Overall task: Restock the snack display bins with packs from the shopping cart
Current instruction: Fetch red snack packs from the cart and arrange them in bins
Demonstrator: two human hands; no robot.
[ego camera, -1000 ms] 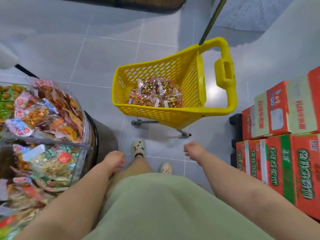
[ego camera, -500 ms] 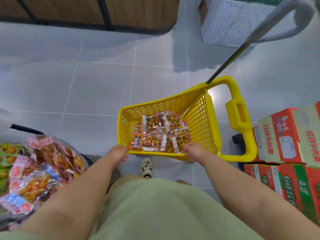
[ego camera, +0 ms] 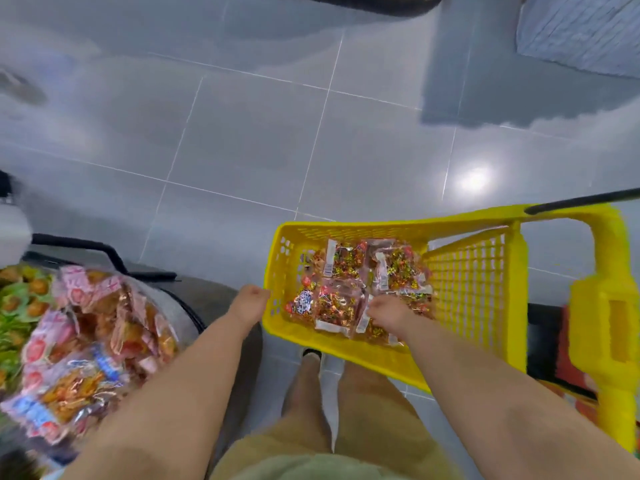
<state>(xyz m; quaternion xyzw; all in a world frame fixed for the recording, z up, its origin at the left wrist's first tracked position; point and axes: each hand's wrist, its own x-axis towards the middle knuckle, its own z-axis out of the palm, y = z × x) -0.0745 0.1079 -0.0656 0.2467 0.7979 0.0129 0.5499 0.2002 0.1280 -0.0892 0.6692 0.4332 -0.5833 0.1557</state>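
Observation:
The yellow shopping cart [ego camera: 467,292] stands right in front of me, with several clear snack packs [ego camera: 346,265] of red and gold sweets lying on its floor. My right hand [ego camera: 388,313] is down inside the cart on the near packs, and its fingers curl over the edge of one pack [ego camera: 334,306]. Outside the cart's left wall is my left hand [ego camera: 247,303], loosely curled and holding nothing, with its knuckles at the rim. At the lower left, a display bin [ego camera: 180,306] is heaped with pink and orange snack packs [ego camera: 90,344].
A second bin section with green packs [ego camera: 14,306] sits at the far left. Red cartons [ego camera: 571,327] show behind the cart's handle [ego camera: 613,334] at the right. Grey tiled floor [ego camera: 277,140] stretches ahead, and my legs and one shoe [ego camera: 311,353] are below the cart.
I have leaned closer to the cart. My right hand went from the near rim down onto the packs, while my left hand stayed at the cart's left edge.

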